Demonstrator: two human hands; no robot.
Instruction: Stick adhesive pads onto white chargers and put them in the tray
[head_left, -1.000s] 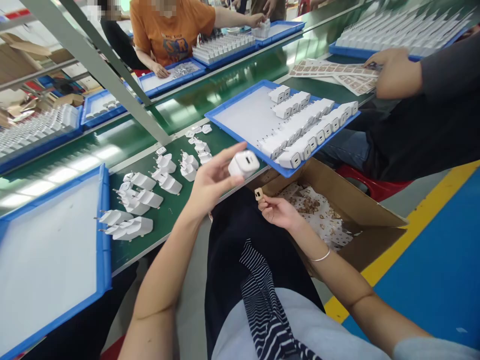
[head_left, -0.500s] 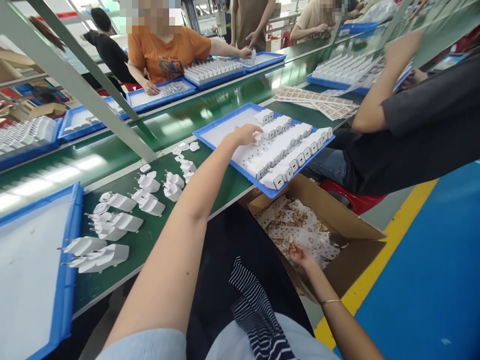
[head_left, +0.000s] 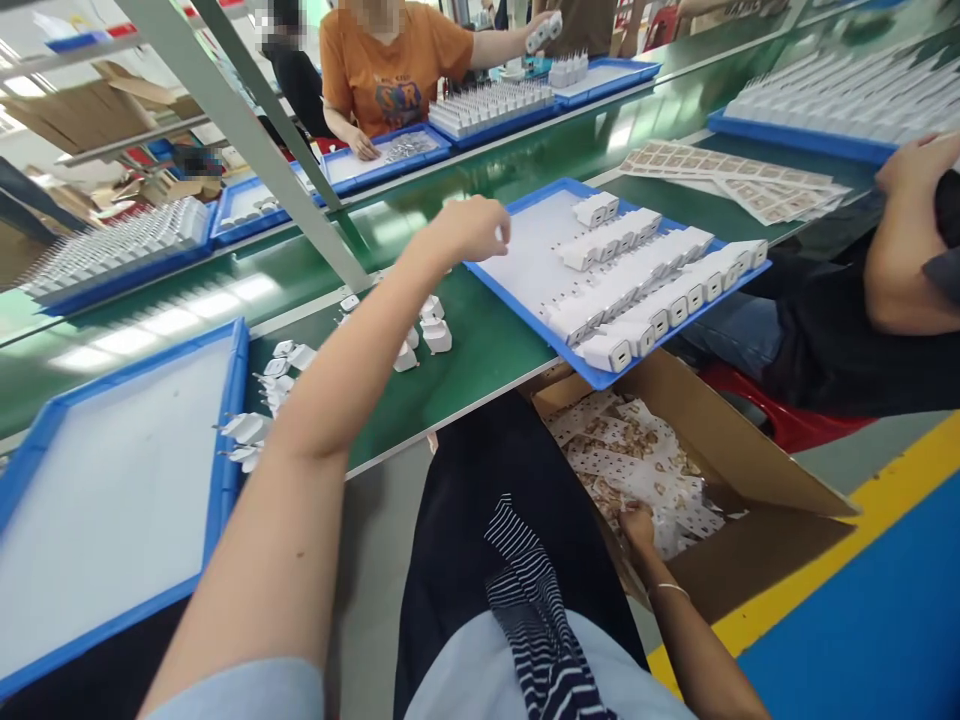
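My left hand [head_left: 476, 228] hovers over the left edge of a blue tray [head_left: 517, 300], fingers loosely bent and nothing seen in them. White plug chargers [head_left: 652, 268] lie on this tray in slanting rows, their ports facing the near side. Beneath my left forearm, more white plug chargers [head_left: 436, 335] stand on the green bench, partly covered by the arm. My right hand [head_left: 637, 525] is low inside a cardboard box [head_left: 780, 530], closed beside paper scraps [head_left: 645, 465]; its fingertips are mostly hidden, so what they hold cannot be made out.
Another blue tray [head_left: 120, 480] with a white liner is at the left. Sticker sheets [head_left: 735, 175] lie behind the charger tray. A slanted metal post [head_left: 255, 140] rises from the bench. Across the line a person in orange [head_left: 405, 70] handles white parts; another person's arm [head_left: 907, 240] is at right.
My left hand has let go of a charger on the tray and drawn back left and up. My right hand stays in the box, slightly lower. The view has swung left.
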